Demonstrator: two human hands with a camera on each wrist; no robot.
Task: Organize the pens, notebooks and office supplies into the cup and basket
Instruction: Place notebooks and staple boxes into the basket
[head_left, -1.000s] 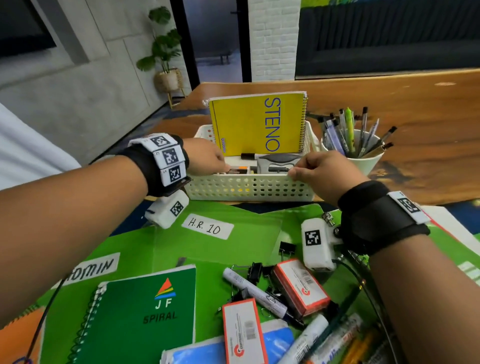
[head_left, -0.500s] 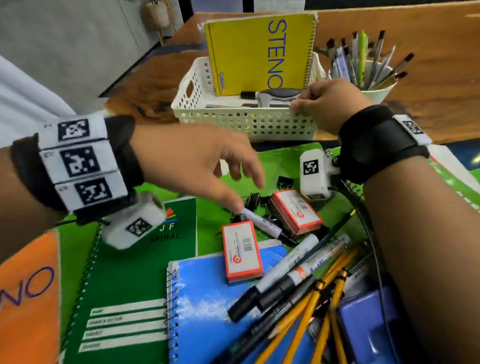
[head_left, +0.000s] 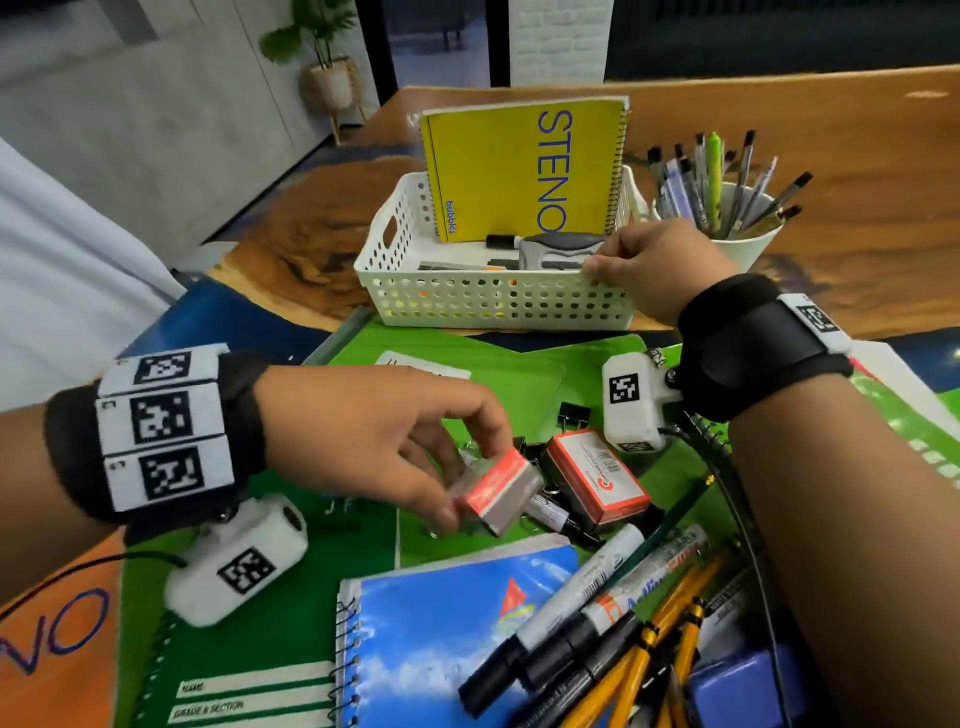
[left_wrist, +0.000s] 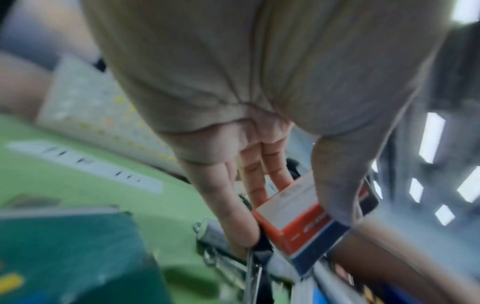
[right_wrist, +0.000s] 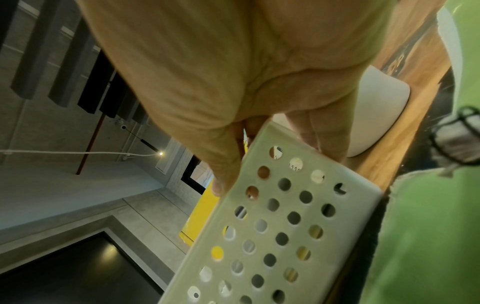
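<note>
The work is perhaps halfway. The cup at the far right is holding many pens, and the basket beside it is holding a yellow notebook standing up. The left hand is pinching a small red box just above the pile; the right hand is gripping the basket rim. Markers, pencils, another red box and a blue notebook are waiting on the near counter.
</note>
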